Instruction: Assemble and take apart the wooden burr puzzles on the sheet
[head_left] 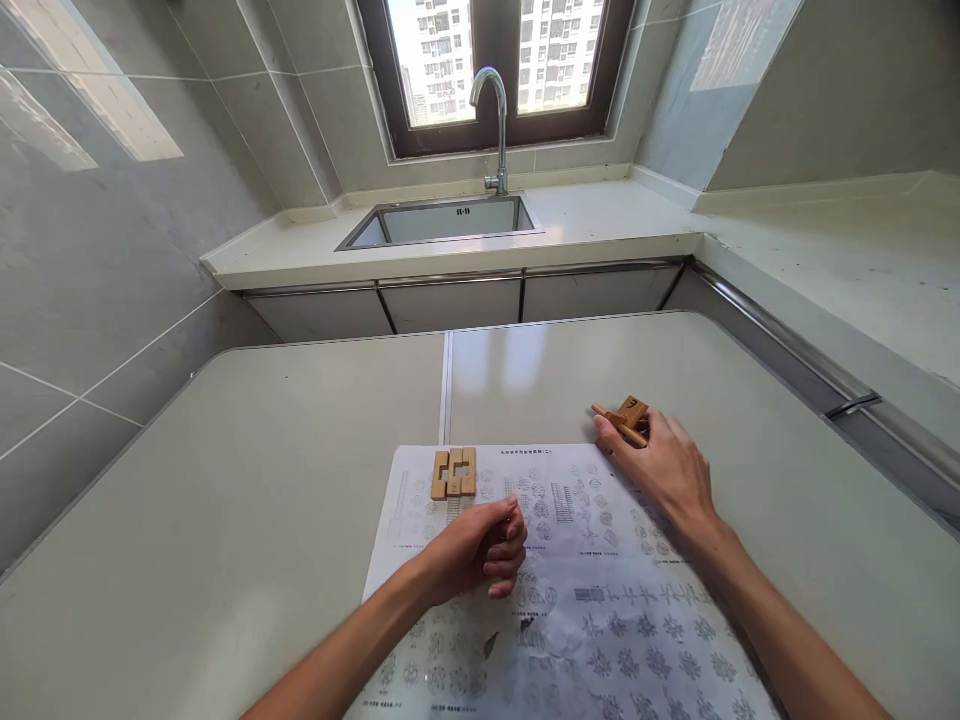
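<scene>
Near the far right corner of a printed paper sheet, my right hand (pixel 667 465) has its thumb and fingers closed around wooden puzzle pieces. One of these is a wooden block (pixel 633 407) with a dark mark on it; a slim wooden stick (pixel 621 426) lies slantwise against it. Part of them is hidden by my fingers. My left hand (pixel 484 550) hovers over or rests on the sheet, fingers curled in, with nothing visible in them. Just beyond it, several notched wooden pieces (pixel 453 474) lie side by side on the sheet.
The paper sheet (pixel 555 640), covered with small diagrams, lies on a pale table (pixel 300 440) with a seam down its middle. Behind stands a counter (pixel 592 215) with a sink (pixel 450 222) and a tall faucet (pixel 501 130) under a window. Tiled walls rise on both sides.
</scene>
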